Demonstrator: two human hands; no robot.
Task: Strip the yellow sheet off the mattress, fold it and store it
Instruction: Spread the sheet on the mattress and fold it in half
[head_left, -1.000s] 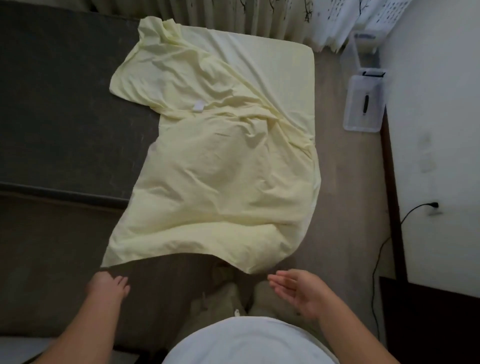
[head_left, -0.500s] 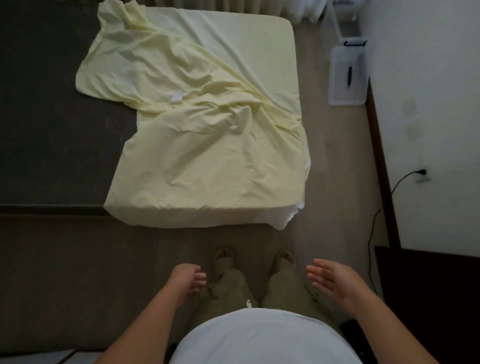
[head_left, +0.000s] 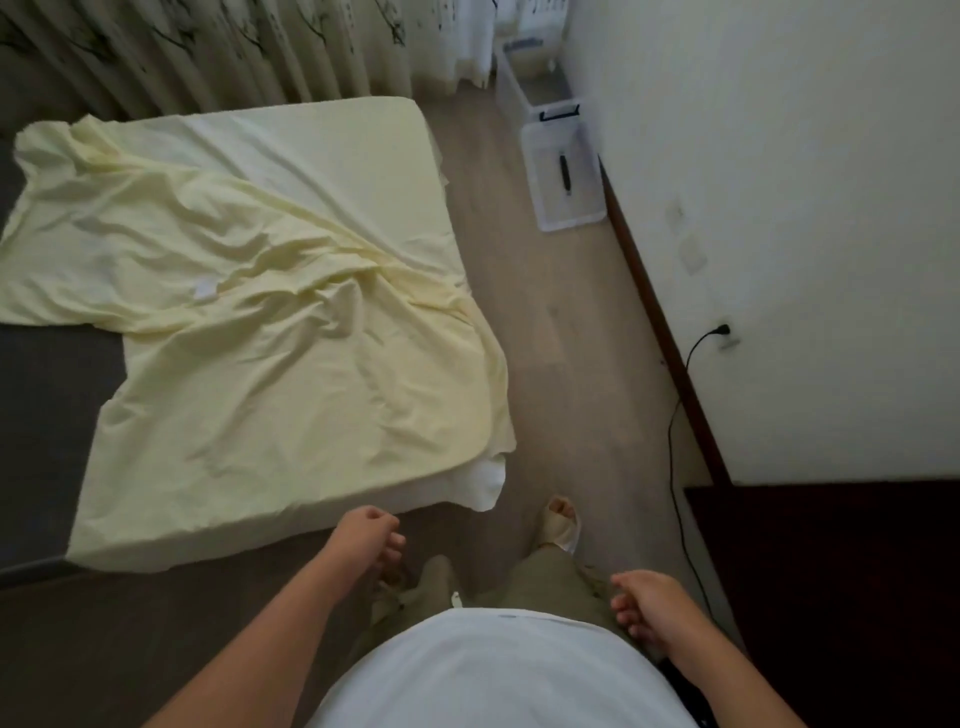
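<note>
I see the yellow sheet (head_left: 270, 364) lying loose and wrinkled on the mattress (head_left: 52, 405). It covers the right part, and its near right corner hangs down over the edge. The left part of the mattress is bare and dark. Both hands are apart from the sheet. The left hand (head_left: 366, 535) is just before the near edge, and the right hand (head_left: 649, 603) is beside the person's body. Each grip is slack, fingers loosely curled, holding nothing. A clear plastic box (head_left: 566, 176) stands on the floor (head_left: 561, 322) by the wall (head_left: 779, 208).
</note>
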